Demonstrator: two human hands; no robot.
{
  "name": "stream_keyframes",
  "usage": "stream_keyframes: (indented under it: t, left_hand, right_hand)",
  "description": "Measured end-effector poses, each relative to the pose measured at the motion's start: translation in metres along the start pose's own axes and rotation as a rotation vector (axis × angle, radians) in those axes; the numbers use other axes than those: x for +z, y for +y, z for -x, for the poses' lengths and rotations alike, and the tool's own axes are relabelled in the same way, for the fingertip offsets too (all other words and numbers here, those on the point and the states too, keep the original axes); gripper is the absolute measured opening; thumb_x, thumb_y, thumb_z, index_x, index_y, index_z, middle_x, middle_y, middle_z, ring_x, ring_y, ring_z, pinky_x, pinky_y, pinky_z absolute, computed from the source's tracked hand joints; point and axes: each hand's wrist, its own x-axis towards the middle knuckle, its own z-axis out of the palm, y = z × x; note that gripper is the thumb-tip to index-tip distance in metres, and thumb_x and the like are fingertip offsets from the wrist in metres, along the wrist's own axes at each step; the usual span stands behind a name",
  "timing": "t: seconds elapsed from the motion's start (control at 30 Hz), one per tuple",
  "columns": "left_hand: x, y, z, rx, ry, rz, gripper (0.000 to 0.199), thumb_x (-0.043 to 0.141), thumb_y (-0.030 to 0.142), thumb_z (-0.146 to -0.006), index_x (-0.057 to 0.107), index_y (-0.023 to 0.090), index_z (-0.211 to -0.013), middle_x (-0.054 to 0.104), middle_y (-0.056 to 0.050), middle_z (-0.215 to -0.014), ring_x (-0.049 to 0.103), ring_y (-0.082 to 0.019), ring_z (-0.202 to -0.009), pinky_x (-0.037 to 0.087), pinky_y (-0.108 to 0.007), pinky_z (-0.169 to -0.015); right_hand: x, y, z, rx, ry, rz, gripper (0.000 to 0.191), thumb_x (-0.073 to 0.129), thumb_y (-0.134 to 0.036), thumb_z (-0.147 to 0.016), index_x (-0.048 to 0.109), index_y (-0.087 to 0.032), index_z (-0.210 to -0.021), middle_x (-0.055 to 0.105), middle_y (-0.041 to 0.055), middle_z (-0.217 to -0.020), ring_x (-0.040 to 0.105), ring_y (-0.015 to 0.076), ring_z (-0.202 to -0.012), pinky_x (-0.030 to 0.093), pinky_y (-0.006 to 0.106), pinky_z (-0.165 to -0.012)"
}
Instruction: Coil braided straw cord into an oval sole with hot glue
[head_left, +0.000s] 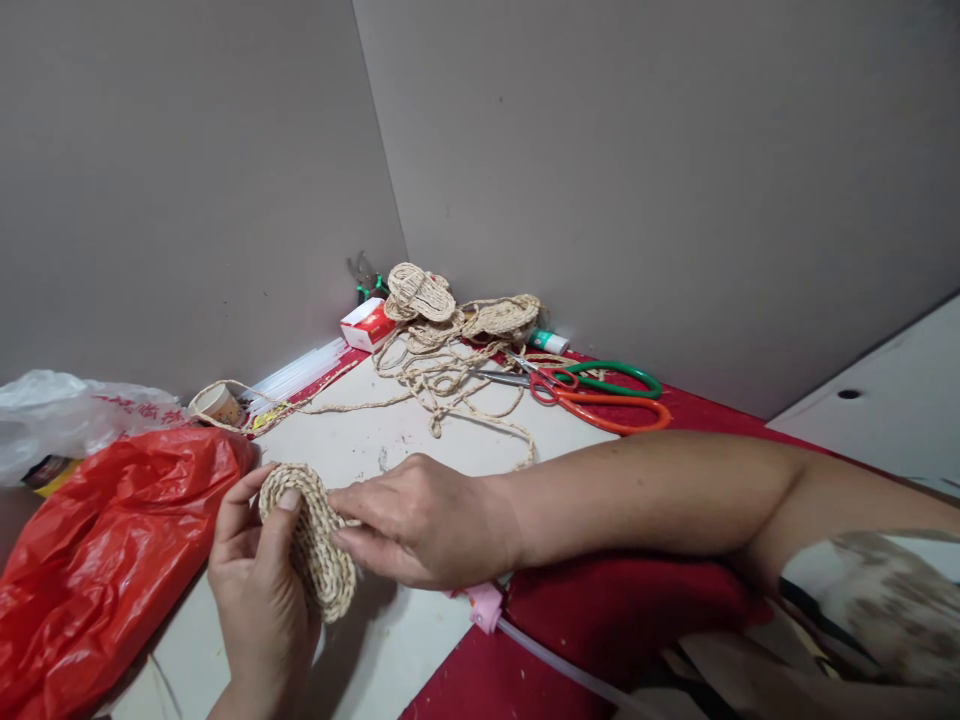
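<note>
A small oval sole of braided straw cord [319, 560] is held up in front of me, tilted. My left hand [259, 580] grips it from the left, thumb on its face and fingers behind. From the right, my right hand [405, 520] pinches at its edge with thumb and fingers together; whether a cord end or tool is between those fingertips is hidden. Beyond the hands lies a tangle of loose straw cord [442, 380]. More coiled straw pieces [420, 292] are heaped near the wall corner.
Orange-and-green-handled scissors [615, 405] lie right of the cord. A red plastic bag [127, 550] and a clear bag [75, 415] sit at left. Behind are a paper cup [217, 405], white sticks [300, 375], a red-white box [367, 325] and pliers [367, 280]. Grey walls close the back.
</note>
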Motion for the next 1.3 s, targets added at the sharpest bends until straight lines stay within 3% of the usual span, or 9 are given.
stream_keyframes:
  t: [0.1,0.3,0.4,0.57,0.7,0.8,1.07,1.2,1.3]
  left_hand:
    - [-0.001,-0.004,0.001,0.018,0.016,-0.016,0.039,0.078,0.029,-0.066,0.063,0.024,-0.101,0.065,0.000,-0.087,0.059,-0.010,-0.065,0.046,-0.017,-0.056]
    - [0.003,-0.004,0.006,0.043,0.018,0.084,0.036,0.072,0.030,-0.072,0.056,0.025,-0.104,0.064,0.000,-0.085,0.058,-0.011,-0.064,0.046,-0.020,-0.058]
    - [0.003,0.002,0.009,0.038,-0.018,0.118,0.035,0.071,0.030,-0.073,0.056,0.024,-0.104,0.063,0.000,-0.085,0.057,-0.012,-0.067,0.046,-0.020,-0.060]
    - [-0.002,0.015,0.007,0.096,-0.136,0.112,0.035,0.073,0.026,-0.072,0.059,0.022,-0.104,0.064,-0.002,-0.096,0.059,-0.013,-0.082,0.046,-0.021,-0.072]
    - [-0.007,0.020,-0.003,0.101,-0.184,0.159,0.026,0.067,0.032,-0.079,0.063,0.021,-0.102,0.063,-0.004,-0.103,0.059,-0.016,-0.094,0.046,-0.024,-0.080]
    - [-0.010,0.019,-0.009,0.083,-0.185,0.169,0.023,0.068,0.036,-0.078,0.066,0.018,-0.093,0.064,-0.002,-0.093,0.058,-0.013,-0.084,0.046,-0.022,-0.075]
    - [-0.011,0.025,-0.013,0.009,-0.131,0.072,0.018,0.077,0.027,-0.065,0.066,0.016,-0.075,0.057,0.003,-0.071,0.049,-0.008,-0.064,0.039,-0.017,-0.059]
    - [-0.013,0.025,-0.012,-0.011,-0.123,0.074,0.017,0.076,0.025,-0.065,0.066,0.017,-0.076,0.058,0.003,-0.071,0.048,-0.008,-0.062,0.038,-0.017,-0.057]
    - [-0.015,0.025,-0.010,0.030,-0.183,0.036,0.015,0.071,0.028,-0.071,0.067,0.018,-0.081,0.058,0.002,-0.073,0.047,-0.009,-0.063,0.038,-0.017,-0.057]
  right_hand:
    - [0.003,-0.003,0.002,0.049,-0.002,-0.112,0.029,0.047,-0.033,-0.091,0.059,-0.007,-0.094,0.064,0.0054,-0.072,0.059,0.0124,-0.061,0.046,0.023,-0.055]
    - [0.016,-0.003,0.002,0.132,0.127,-0.351,0.034,0.052,-0.018,-0.085,0.058,-0.006,-0.116,0.067,0.0085,-0.083,0.058,0.0112,-0.066,0.049,0.023,-0.064]
    - [0.014,-0.002,-0.001,0.154,0.194,-0.521,0.036,0.053,-0.014,-0.082,0.062,-0.008,-0.116,0.068,0.0075,-0.087,0.057,0.0087,-0.066,0.049,0.022,-0.066]
    - [0.004,0.000,-0.007,0.261,0.188,-0.725,0.036,0.056,-0.017,-0.080,0.066,-0.009,-0.114,0.068,0.0056,-0.082,0.053,0.0075,-0.063,0.048,0.022,-0.062]
    - [0.001,0.002,-0.007,0.323,0.194,-0.809,0.041,0.058,-0.021,-0.080,0.064,-0.007,-0.117,0.067,0.0057,-0.082,0.052,0.0073,-0.062,0.048,0.023,-0.062]
    - [0.004,0.002,-0.005,0.273,0.178,-0.753,0.043,0.058,-0.022,-0.081,0.062,-0.004,-0.120,0.069,0.0082,-0.084,0.056,0.0085,-0.065,0.050,0.024,-0.064]
    - [0.007,0.013,0.001,-0.158,0.175,-0.319,0.037,0.048,-0.017,-0.090,0.056,-0.001,-0.122,0.067,0.0125,-0.088,0.060,0.0119,-0.075,0.053,0.025,-0.071]
    - [0.003,0.018,0.001,-0.180,0.085,-0.245,0.036,0.043,-0.018,-0.093,0.052,-0.004,-0.126,0.066,0.0124,-0.093,0.060,0.0120,-0.081,0.053,0.026,-0.075]
    - [-0.001,0.019,0.000,-0.167,0.071,-0.270,0.036,0.044,-0.018,-0.093,0.052,-0.005,-0.126,0.065,0.0113,-0.091,0.059,0.0114,-0.080,0.052,0.025,-0.075]
